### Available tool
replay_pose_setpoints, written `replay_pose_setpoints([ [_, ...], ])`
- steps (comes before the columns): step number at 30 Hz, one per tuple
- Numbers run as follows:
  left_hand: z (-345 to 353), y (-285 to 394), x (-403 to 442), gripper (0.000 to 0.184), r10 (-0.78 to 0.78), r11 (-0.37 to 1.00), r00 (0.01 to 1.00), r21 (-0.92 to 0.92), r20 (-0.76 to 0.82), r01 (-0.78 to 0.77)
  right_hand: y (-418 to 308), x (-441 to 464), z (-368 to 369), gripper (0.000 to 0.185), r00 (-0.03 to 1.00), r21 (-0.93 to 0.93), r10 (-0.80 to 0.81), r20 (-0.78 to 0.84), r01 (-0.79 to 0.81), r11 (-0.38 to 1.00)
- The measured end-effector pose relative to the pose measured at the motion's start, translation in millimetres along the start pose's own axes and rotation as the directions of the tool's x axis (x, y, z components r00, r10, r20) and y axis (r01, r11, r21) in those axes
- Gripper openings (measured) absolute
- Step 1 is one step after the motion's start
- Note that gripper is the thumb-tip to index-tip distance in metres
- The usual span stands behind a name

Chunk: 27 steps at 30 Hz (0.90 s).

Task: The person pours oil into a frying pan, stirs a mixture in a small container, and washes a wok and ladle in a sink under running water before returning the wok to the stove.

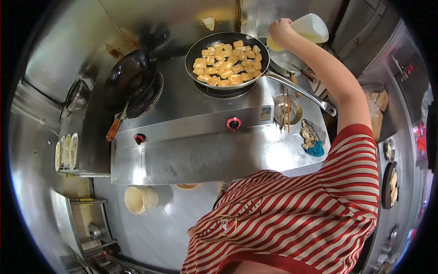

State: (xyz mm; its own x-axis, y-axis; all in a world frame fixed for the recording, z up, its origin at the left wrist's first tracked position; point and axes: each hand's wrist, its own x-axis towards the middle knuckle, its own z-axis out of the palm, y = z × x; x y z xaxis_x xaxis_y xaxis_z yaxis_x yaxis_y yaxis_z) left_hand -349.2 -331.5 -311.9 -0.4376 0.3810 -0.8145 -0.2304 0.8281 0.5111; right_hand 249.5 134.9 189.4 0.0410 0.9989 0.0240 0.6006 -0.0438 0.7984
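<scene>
Jug w/ yellow liquid gripped, tilted, by R hand; fingers curled round it, tips hidden. Long axis slants near-left to far-right. Jug's at far right, beside frying pan. L hand's fingers: can't tell, unseen.

The right hand grips a translucent container of yellow liquid, tilted, near the far right side of the frying pan. The pan sits over the right burner and contains golden square pieces; its handle points right. A dark wok sits at the left burner. Two red-ringed knobs are mounted on the front panel. On the table, a metal bowl carries chopsticks; a crumpled cloth lies beside it.
</scene>
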Motion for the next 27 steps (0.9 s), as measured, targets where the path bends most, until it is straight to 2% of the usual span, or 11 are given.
replay_pose_setpoints([
  [3,-13.4,48.6,29.2,0.012,0.016,0.999,0.998,-0.030,0.059,-0.014,-11.2,-29.7,-31.0,0.034,0.997,-0.002,-0.076,0.011,0.076,0.997],
  [5,-19.3,84.4,36.1,0.012,0.026,0.999,0.995,-0.047,0.092,-0.021,-23.2,-40.3,-67.0,0.041,0.956,0.066,-0.270,0.113,0.264,0.962],
  [9,-20.2,124.2,58.9,0.013,0.027,0.998,0.993,-0.060,0.114,-0.020,-66.2,-7.8,-93.6,0.049,0.952,0.163,-0.304,0.030,0.295,0.941],
  [12,-23.8,122.7,97.1,0.018,0.014,0.998,0.990,-0.059,0.143,-0.006,-81.8,25.2,-98.2,0.046,0.970,0.230,-0.242,0.023,0.231,0.946],
  [14,-30.1,122.9,108.7,0.016,0.002,0.999,0.984,-0.051,0.178,0.007,-83.4,41.3,-95.6,0.039,0.982,0.241,-0.035,-0.185,0.080,0.967],
  [18,-35.4,118.7,123.4,0.010,0.073,0.995,0.979,0.047,0.191,-0.084,-64.5,45.6,-90.8,0.035,0.955,0.221,0.199,-0.222,-0.150,0.964],
  [20,-37.3,121.5,122.7,0.010,0.057,0.995,0.980,0.069,0.190,-0.072,-54.6,24.2,-110.0,0.039,0.988,0.084,0.000,0.156,-0.013,0.996],
  [23,-36.3,121.9,125.5,0.010,0.032,0.993,0.979,0.108,0.200,-0.055,-58.8,4.4,-122.9,0.038,0.953,0.073,-0.160,0.257,0.146,0.987],
  [24,-35.8,125.1,125.4,0.010,0.030,0.991,0.978,0.120,0.204,-0.055,-60.1,12.9,-99.8,0.039,0.986,0.119,-0.111,0.127,0.096,0.988],
  [25,-35.1,127.6,127.5,0.010,0.030,0.990,0.977,0.129,0.210,-0.058,-57.8,14.0,-88.7,0.039,0.984,0.122,-0.107,0.141,0.090,0.988],
  [27,-31.2,137.8,132.4,0.010,0.037,0.988,0.973,0.138,0.227,-0.070,-50.4,15.7,-80.6,0.035,0.983,0.171,0.096,-0.154,-0.069,0.983],
])
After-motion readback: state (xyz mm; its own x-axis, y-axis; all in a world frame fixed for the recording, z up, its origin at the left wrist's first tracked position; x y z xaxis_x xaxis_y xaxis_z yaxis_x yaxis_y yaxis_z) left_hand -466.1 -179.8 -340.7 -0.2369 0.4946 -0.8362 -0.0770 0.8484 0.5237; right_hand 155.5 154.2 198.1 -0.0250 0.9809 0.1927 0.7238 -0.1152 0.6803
